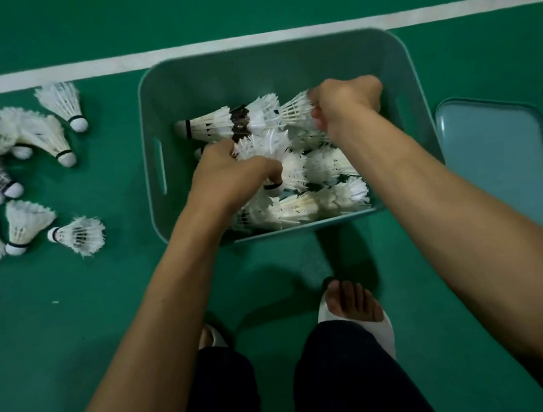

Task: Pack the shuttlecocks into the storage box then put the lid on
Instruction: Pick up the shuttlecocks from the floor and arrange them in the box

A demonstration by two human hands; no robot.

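Both my hands are inside the storage box [148,118] on the floor. The fingers of my left hand [234,172] curl down into the shuttlecocks [323,167] and seem to pinch one by its cork. My right hand [346,102], near the far right corner, grips feathers in curled fingers. The top shuttlecock [204,126] lies crosswise, cork toward the left wall. The lid [498,158] lies outside the right wall.

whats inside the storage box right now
A heap of white feather shuttlecocks, one dark-feathered shuttlecock among them, sits in the storage box. The left hand and right hand reach in, gripping some. The box floor beneath the heap is covered.
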